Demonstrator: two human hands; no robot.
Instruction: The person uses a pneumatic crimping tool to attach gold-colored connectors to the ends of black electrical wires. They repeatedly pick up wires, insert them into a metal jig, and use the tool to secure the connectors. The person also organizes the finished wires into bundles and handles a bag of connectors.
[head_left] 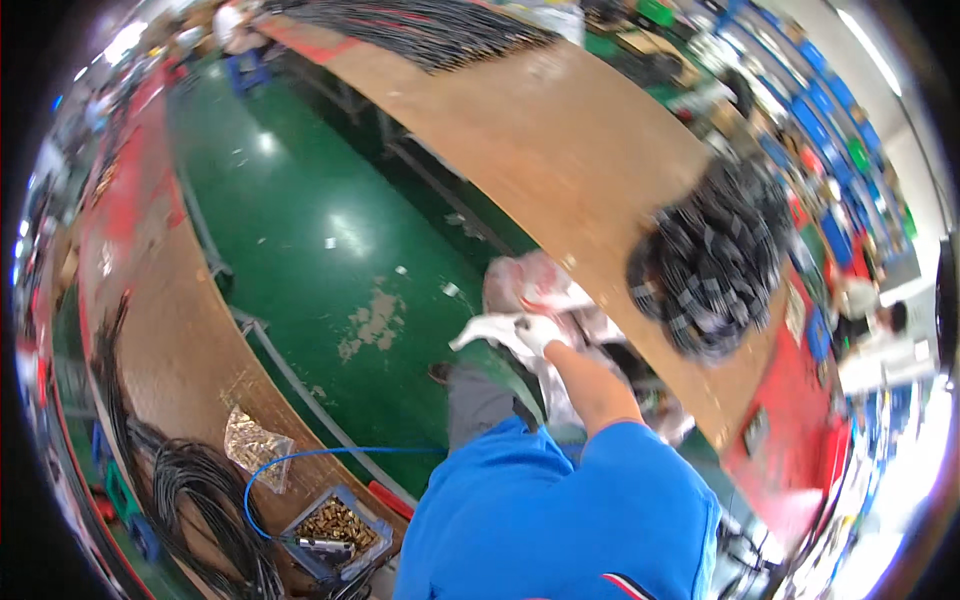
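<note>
My right hand (541, 332) wears a white glove and reaches forward from a blue sleeve. It grips a crumpled plastic bag (530, 285), clear and white with red marks, that hangs at the near edge of a long brown table (560, 150). A white flap of the bag (478, 331) sticks out to the left of the glove. A heap of black cable pieces (712, 265) lies on the table just right of the bag. My left hand is out of sight.
A second brown bench (170, 340) at the left carries coiled black cables (200, 490), a clear bag of small parts (255, 445), a blue tray of brass pieces (335, 525) and a blue hose (300, 460). Green floor (320, 220) lies between the benches. More black cables (430, 30) lie far along the table.
</note>
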